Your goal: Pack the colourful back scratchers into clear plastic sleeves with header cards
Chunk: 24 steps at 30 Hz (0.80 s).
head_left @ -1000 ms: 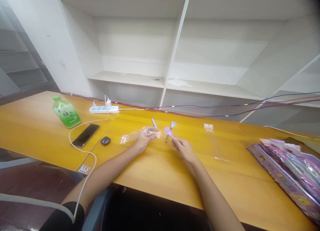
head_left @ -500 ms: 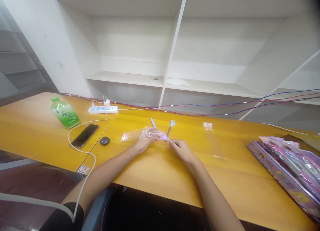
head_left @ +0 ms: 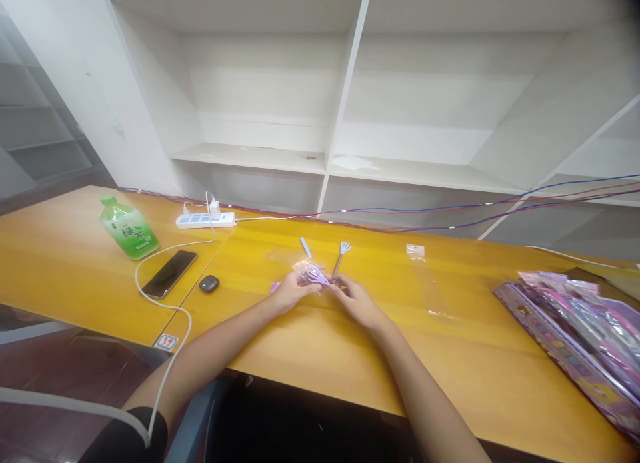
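A purple back scratcher with a hand-shaped head (head_left: 316, 275) is between my two hands. My left hand (head_left: 293, 293) has its fingers closed around crumpled clear plastic wrapping (head_left: 301, 266) beside that head. My right hand (head_left: 356, 299) pinches the scratcher just below the head; the rest of its length is hidden. Just beyond my hands lies a light-blue back scratcher (head_left: 345, 248), its thin shaft running down behind my right fingers. A short light-blue stick-like piece (head_left: 305, 247) lies to its left, and I cannot tell what its near end joins.
An empty clear sleeve (head_left: 423, 276) lies right of my hands. A patterned box (head_left: 545, 343) with wrapped items stands at far right. On the left are a green tea bottle (head_left: 129, 228), phone (head_left: 170, 274), small black case (head_left: 209, 283), power strip (head_left: 205, 220) and white cable (head_left: 187, 319).
The plastic that stretched out left of my left hand is now bunched around the purple head. My left hand has shifted slightly down and right, closer to my right hand.
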Each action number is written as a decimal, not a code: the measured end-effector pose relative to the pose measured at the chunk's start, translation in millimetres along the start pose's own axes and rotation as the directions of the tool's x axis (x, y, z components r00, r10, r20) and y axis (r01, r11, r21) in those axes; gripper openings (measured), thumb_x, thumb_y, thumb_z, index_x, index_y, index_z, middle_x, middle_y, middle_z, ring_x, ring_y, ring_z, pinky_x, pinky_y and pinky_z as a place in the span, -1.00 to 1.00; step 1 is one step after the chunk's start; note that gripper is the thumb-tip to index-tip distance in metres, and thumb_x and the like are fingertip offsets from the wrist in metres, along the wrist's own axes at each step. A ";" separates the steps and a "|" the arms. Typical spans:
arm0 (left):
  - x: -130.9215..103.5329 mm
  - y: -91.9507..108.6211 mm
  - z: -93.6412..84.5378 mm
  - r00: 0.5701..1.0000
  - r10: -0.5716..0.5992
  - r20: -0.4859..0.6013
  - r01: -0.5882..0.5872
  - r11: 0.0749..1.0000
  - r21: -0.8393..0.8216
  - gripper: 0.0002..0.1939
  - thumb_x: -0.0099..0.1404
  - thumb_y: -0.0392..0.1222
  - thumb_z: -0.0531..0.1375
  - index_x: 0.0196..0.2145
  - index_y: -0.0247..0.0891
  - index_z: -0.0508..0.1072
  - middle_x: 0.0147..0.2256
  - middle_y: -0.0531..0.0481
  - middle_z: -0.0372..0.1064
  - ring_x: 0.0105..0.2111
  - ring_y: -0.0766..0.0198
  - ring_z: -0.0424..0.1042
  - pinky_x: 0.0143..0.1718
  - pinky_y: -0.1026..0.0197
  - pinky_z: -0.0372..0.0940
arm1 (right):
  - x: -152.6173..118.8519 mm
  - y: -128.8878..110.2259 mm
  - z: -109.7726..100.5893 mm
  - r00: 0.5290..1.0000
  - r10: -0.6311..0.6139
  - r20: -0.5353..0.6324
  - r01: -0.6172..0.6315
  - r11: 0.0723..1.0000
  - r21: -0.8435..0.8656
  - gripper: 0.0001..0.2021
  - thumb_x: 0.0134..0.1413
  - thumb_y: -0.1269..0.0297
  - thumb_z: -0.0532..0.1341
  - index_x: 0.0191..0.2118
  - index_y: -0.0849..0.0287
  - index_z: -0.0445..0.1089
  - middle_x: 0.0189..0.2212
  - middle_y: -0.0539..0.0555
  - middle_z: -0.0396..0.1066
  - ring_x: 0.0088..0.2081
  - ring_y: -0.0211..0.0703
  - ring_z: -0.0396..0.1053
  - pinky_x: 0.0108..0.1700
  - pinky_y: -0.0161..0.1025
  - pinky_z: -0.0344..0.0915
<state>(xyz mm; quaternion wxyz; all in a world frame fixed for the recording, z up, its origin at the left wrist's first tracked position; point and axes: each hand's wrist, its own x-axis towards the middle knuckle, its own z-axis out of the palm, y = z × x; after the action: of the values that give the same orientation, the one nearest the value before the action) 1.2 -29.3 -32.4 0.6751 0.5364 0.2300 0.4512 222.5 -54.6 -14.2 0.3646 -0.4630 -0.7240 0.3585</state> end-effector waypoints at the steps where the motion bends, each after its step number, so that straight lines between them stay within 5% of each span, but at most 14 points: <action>1: -0.1 -1.0 -0.1 1.000 -0.005 0.007 0.005 1.000 0.029 -0.30 0.16 -0.06 0.49 0.20 -0.26 0.44 0.12 -0.28 0.52 0.08 0.00 0.53 0.13 -0.01 0.37 | 0.3 -0.1 3.0 1.000 0.008 -0.020 -0.008 1.000 0.013 -0.56 0.30 -0.13 0.20 0.04 0.13 0.44 -0.25 0.08 0.48 -0.25 -0.07 0.40 -0.22 -0.20 0.36; 5: 0.1 -5.3 1.1 1.000 -0.012 -0.017 0.013 0.995 0.096 -0.39 0.16 0.04 0.48 0.09 -0.30 0.52 0.08 -0.26 0.53 0.04 0.02 0.53 0.07 0.06 0.38 | 1.7 0.8 16.8 0.998 0.018 -0.052 -0.012 0.994 0.109 -0.49 0.31 -0.15 0.19 0.17 0.10 0.28 -0.14 0.09 0.41 -0.24 -0.12 0.43 -0.20 -0.18 0.40; 8: 1.0 -9.2 2.6 0.999 -0.030 -0.042 0.033 0.997 0.071 -0.42 0.21 0.14 0.42 0.02 -0.34 0.56 -0.13 -0.18 0.58 -0.19 0.14 0.56 -0.07 0.10 0.40 | 1.9 2.1 25.0 1.000 0.022 -0.020 -0.018 0.978 0.207 -0.47 0.32 -0.14 0.19 0.21 0.07 0.19 -0.14 0.05 0.35 -0.35 -0.23 0.39 -0.30 -0.23 0.38; 12: 5.3 -10.3 0.7 0.978 -0.006 -0.209 0.000 1.000 -0.030 -0.44 0.20 0.18 0.41 -0.09 -0.37 0.58 -0.27 -0.11 0.55 -0.35 0.26 0.50 -0.17 0.16 0.38 | 0.5 5.9 23.7 0.994 0.044 0.098 -0.069 0.963 0.262 -0.48 0.31 -0.08 0.21 0.24 0.03 0.15 -0.17 0.02 0.32 -0.42 -0.30 0.33 -0.44 -0.29 0.30; 17: 14.0 5.4 -10.1 0.879 -0.010 -0.477 -0.098 0.975 -0.200 -0.59 0.15 -0.04 0.46 -0.16 -0.37 0.55 -0.24 -0.12 0.55 -0.38 0.31 0.50 -0.22 0.20 0.38 | 0.0 15.6 8.6 0.989 0.047 0.143 -0.087 0.955 0.285 -0.55 0.28 -0.02 0.26 0.14 0.03 0.17 -0.22 -0.01 0.38 -0.39 -0.25 0.38 -0.39 -0.25 0.35; 24: 16.3 19.1 -13.1 0.830 -0.102 -0.548 -0.077 0.953 -0.293 -0.72 0.14 -0.34 0.26 -0.15 -0.38 0.53 -0.31 -0.10 0.54 -0.41 0.33 0.47 -0.29 0.25 0.35 | -1.4 3.3 -3.6 0.985 -0.039 0.167 -0.033 0.912 0.408 -0.67 0.31 -0.02 0.27 -0.02 0.08 0.30 -0.14 0.09 0.50 -0.33 -0.23 0.43 -0.25 -0.19 0.39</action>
<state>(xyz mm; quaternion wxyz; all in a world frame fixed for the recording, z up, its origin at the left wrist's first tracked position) -8.2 -8.3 -15.9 0.6559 0.2702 0.3481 0.6129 227.4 -54.2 -15.5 0.3900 -0.3428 -0.6623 0.5402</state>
